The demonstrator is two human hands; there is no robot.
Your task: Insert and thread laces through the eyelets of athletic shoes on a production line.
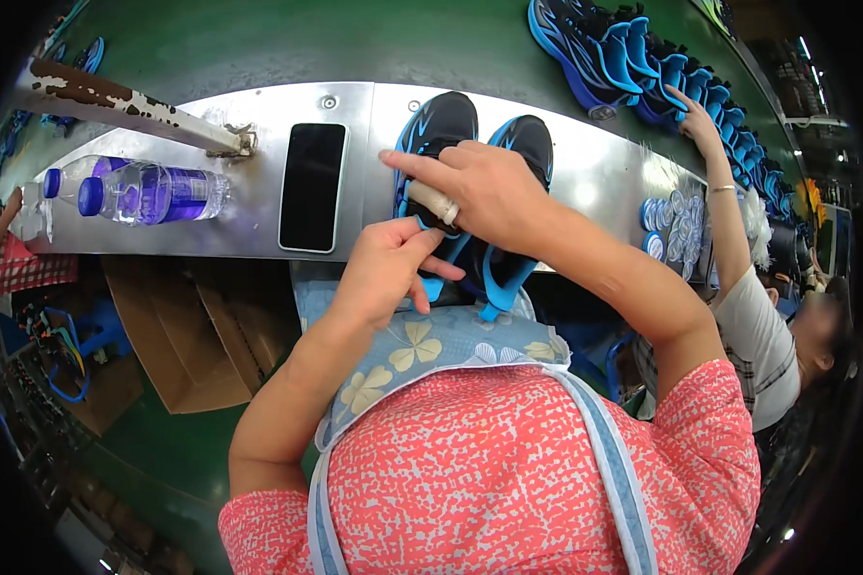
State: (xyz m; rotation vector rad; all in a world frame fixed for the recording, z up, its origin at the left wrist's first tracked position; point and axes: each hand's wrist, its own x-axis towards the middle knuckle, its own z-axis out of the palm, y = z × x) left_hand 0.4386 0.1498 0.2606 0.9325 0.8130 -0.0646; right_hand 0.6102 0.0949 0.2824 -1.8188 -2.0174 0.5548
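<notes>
A pair of black-and-blue sports shoes stands side by side at the bench's near edge, toes pointing away from me. Both my hands meet over the laces and tongue of the left shoe (455, 113). My left hand (379, 264) pinches at the shoe's opening with thumb and index finger, its other fingers loosely spread. Across the laces reaches my right hand (494, 192), index finger stretched left, a beige wrap on one digit, other fingers curled under. What either hand grips is hidden. The right shoe (529, 139) lies partly beneath my right wrist.
Left of the shoes lies a black-screened phone (314, 187). Two purple-labelled bottles (168, 195) rest beyond it, near a peeling metal bar (129, 107). More shoes (633, 57) line the green surface, where a co-worker's hand (697, 123) reaches. A cardboard box (177, 335) sits below the bench.
</notes>
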